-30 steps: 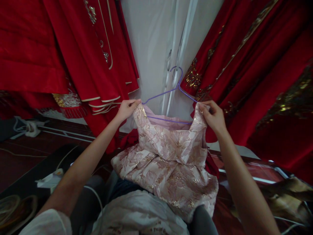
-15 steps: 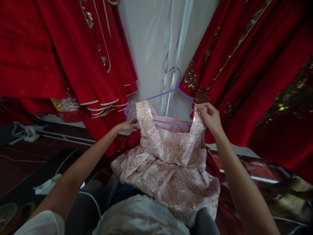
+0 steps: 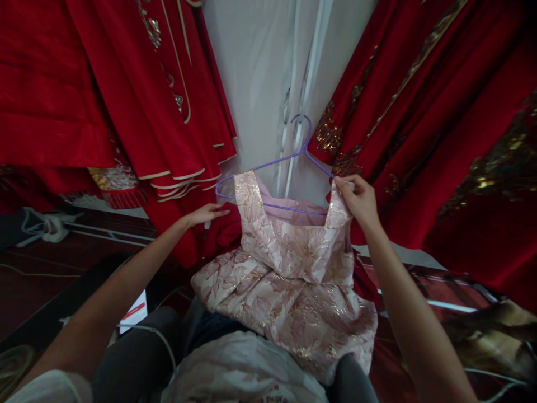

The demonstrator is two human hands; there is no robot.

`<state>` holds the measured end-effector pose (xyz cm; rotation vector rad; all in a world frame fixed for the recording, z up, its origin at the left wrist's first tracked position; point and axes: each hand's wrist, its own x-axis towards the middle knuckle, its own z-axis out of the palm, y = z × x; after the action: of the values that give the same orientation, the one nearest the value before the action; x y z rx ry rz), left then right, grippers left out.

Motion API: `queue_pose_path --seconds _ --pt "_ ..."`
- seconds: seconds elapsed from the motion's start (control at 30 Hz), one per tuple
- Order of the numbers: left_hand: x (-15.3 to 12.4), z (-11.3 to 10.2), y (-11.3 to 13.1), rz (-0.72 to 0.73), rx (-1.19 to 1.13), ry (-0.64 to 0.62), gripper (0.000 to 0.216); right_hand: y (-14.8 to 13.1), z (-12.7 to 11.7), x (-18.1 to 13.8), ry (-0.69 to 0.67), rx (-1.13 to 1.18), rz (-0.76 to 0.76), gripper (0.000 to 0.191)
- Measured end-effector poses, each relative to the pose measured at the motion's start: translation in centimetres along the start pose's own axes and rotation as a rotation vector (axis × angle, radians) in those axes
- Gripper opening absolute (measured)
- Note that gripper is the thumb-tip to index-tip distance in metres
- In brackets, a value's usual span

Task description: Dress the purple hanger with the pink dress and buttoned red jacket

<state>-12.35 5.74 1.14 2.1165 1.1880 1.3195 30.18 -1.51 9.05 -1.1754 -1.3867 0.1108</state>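
Observation:
A pink dress with gold floral brocade hangs on a purple wire hanger, its skirt resting on my lap. My right hand is closed on the dress's right shoulder strap where it sits on the hanger. Below and left of the hanger's left end, my left hand hovers with fingers stretched out, holding nothing. The left strap lies over the hanger by itself.
Red garments with gold embroidery hang to the left and the right. A white curtain hangs behind the hanger. White cables lie on the dark floor at left. A red cloth lies under the dress.
My left hand let go of the dress's left strap and dropped down and to the left, opening. The right hand kept its hold on the right strap.

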Motion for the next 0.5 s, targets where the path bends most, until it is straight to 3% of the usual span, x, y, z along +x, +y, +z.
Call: queue_pose_path --seconds 0.07,0.13,0.2,0.3,0.37,0.43,0.5 --pt "2.3 -0.6 1.1 0.002 -0.011 -0.115 0.046 0.1 0.2 0.0 0.007 0.004 0.013 0.028" --pt "4.9 -1.4 3.1 0.021 -0.021 -0.147 0.041 0.3 0.4 0.0 0.018 -0.008 0.020 0.029" --pt "7.0 -2.4 5.8 0.064 -0.001 -0.086 0.033 0.3 0.3 0.0 0.055 -0.055 0.008 0.031" --pt "8.5 -4.2 9.9 0.113 0.032 0.270 0.029 -0.6 0.0 -0.5 0.138 -0.195 -0.049 0.034" --pt "8.4 -4.7 12.1 0.140 0.068 0.401 0.027 -1.7 0.0 -1.0 0.182 -0.307 -0.086 0.034" --pt "7.6 -4.2 13.8 0.168 0.103 0.396 0.025 -3.1 0.2 -1.8 0.208 -0.397 -0.102 0.035" --pt "6.3 -2.3 15.3 0.205 0.110 0.307 0.024 -4.3 0.7 -2.7 0.215 -0.454 -0.100 0.036"
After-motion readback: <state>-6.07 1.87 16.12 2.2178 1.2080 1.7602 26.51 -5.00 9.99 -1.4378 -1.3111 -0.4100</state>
